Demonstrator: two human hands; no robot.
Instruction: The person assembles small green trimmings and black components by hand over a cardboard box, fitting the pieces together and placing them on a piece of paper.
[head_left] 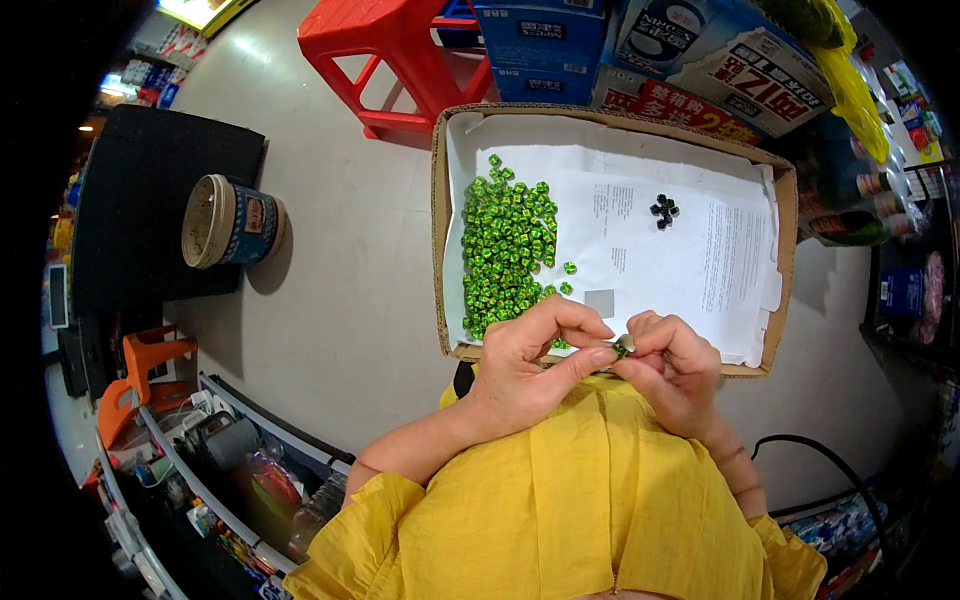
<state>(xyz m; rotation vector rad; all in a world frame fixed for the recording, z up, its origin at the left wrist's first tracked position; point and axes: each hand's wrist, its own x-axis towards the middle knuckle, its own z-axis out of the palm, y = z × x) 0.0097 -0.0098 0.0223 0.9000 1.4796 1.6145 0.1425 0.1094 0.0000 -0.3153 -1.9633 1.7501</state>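
Shiny green pieces [508, 245] with yellowish flecks are heaped at the left of the cardboard tray [787, 230]; one small green piece [622, 348] by its near edge is too tiny to make out properly, and some black pieces [663, 210] sit toward its right. White paper [720, 315] lines the tray. Around it: bucket [237, 223] off left over grey floor [345, 260], red stool [390, 55] past its far-left corner, blue cartons [540, 50] behind, bottles [860, 225] right. Left hand [535, 355] and right hand [675, 365] are both pinching that one piece, so it's right between the fingertips.
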